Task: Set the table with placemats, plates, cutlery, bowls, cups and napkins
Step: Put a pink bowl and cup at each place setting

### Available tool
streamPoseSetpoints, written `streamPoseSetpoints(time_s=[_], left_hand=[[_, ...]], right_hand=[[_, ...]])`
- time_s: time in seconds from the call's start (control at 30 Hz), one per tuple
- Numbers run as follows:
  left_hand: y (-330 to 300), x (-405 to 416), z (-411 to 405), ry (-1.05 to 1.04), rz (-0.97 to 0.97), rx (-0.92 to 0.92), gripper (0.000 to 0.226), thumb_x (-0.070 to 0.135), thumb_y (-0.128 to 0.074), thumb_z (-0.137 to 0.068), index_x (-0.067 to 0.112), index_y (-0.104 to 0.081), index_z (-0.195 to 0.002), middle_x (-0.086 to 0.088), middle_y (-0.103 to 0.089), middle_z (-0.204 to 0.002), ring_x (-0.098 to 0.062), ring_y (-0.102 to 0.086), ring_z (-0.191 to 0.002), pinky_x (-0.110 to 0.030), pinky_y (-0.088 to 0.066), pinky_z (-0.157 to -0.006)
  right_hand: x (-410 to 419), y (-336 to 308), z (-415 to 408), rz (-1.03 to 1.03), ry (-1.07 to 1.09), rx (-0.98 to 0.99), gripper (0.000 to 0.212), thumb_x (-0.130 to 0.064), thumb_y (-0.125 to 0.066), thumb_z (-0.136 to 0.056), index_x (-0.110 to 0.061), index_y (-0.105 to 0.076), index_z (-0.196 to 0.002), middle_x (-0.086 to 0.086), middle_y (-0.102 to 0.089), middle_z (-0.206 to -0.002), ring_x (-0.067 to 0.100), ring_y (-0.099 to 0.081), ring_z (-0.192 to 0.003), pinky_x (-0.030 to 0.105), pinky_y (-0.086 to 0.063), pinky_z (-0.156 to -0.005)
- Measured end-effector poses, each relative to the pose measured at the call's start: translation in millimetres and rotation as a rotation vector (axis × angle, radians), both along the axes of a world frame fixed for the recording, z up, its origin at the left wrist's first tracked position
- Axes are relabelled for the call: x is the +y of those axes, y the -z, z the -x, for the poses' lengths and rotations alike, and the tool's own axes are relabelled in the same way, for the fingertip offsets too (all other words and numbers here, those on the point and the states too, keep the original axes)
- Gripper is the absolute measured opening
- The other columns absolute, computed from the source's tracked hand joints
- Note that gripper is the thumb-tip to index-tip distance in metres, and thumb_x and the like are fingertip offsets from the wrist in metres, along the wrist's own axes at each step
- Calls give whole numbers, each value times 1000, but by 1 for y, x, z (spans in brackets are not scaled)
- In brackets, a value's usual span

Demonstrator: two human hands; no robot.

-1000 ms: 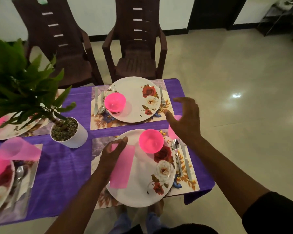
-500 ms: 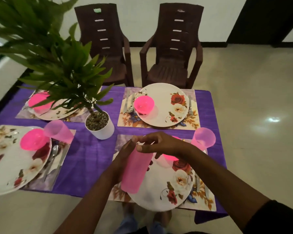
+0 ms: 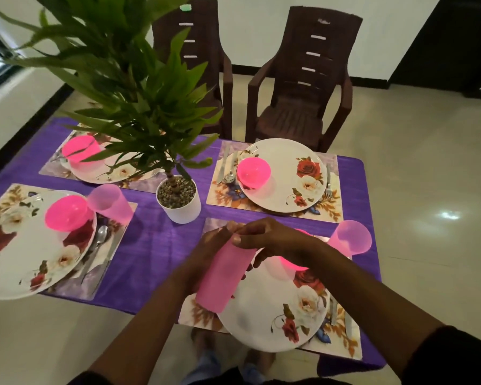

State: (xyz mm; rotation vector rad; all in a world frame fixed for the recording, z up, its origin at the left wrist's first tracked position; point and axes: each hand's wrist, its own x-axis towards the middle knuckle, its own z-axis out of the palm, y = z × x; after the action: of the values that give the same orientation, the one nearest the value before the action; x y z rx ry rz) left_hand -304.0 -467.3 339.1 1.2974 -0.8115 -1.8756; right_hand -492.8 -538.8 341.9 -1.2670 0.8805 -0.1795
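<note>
The cups are the thing in work now: a stack of pale pink ones lies tilted in the left hand above the near plate, with its open end toward 12 o'clock. One second ago the right hand was still spread open at 2 o'clock from this plate, just where a single cup stands now at the corner of the near placemat; half a second ago it had already come back to the stack. So I judge that this place has got its cup, and the next one is being separated for another place. The left grip is closed around the body of the stack from the side at 9 o'clock. The right grip is pinched together on the rim at the 12 o'clock end, thumb and fingertips touching it. The stack therefore lies between both grips, held above the plate as far as I can tell. A bowl is partly hidden under the right wrist. The place at 1 o'clock on the table shows no cup yet, so it may be the next one.
</note>
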Motion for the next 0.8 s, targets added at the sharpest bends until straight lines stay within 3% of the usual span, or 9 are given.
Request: streamPoseSetpoints(time_s=[0.13, 0.27, 0.4, 0.5, 0.57, 0.63, 0.7, 0.8], left_hand=[[5, -1, -9, 44, -38, 21, 86, 78, -78, -66, 19, -66, -127, -24, -75, -105, -34, -75, -81, -40, -61, -62], [13, 3, -23, 53, -62, 80, 72, 71, -68, -82, 19, -63, -132, -28, -72, -111, -36, -75, -86, -43, -61, -66], [20, 4, -32, -8, -2, -48, 71, 66, -61, -84, 12, -65, -130, -21, -73, -119, -37, -72, -103, -48, -59, -84], [29, 2, -42, -105, 20, -196, 72, 62, -63, -86, 4, -67, -128, -22, -70, -125, -42, -64, -118, -58, -48, -105], [38, -1, -49, -150, 55, -312, 47, 38, -60, -103, -2, -68, -126, -23, -71, -125, -41, -61, -124, -60, -42, -112], [50, -3, -57, -176, 72, -407, 33, 23, -60, -104, -3, -69, -122, -21, -72, -122, -37, -63, -123, -58, -42, -112], [55, -4, -64, -180, 71, -455, 35, 31, -70, -96, 2, -71, -116, -19, -73, -119, -36, -63, -120, -56, -44, -110], [58, -5, -71, -90, 86, -563, 61, 61, -69, -75, 14, -73, -114, -8, -73, -120, -28, -64, -118, -48, -49, -105]], right_hand=[[-3, 2, -1, -38, -22, 10, 43, -49, -75, -90, -18, -74, -120, 7, -75, -117, 28, -72, -106, 51, -59, -93], [-8, 4, -3, -102, 41, 33, 50, -48, -76, -90, -13, -68, -124, 13, -74, -118, 33, -72, -108, 56, -57, -96], [-21, -4, -8, -23, 102, 92, 55, -55, -81, -80, -24, -67, -123, 10, -73, -115, 31, -73, -100, 40, -61, -78], [-43, -14, -13, 94, 223, 148, 66, -60, -80, -77, -26, -61, -130, 8, -71, -116, 21, -75, -89, 30, -55, -62], [-59, -16, -19, 161, 333, 171, 69, -53, -82, -81, -23, -55, -137, 10, -68, -119, 21, -74, -86, 30, -56, -60], [-72, -11, -28, 230, 427, 183, 70, -45, -84, -81, -21, -53, -139, 11, -62, -124, 26, -71, -94, 31, -59, -63], [-82, -1, -38, 343, 484, 227, 75, -40, -88, -77, -20, -51, -139, 7, -57, -129, 27, -65, -105, 34, -61, -70], [-96, 17, -53, 570, 505, 397, 86, -42, -91, -71, -20, -48, -142, 2, -56, -131, 20, -55, -113, 36, -51, -86]])
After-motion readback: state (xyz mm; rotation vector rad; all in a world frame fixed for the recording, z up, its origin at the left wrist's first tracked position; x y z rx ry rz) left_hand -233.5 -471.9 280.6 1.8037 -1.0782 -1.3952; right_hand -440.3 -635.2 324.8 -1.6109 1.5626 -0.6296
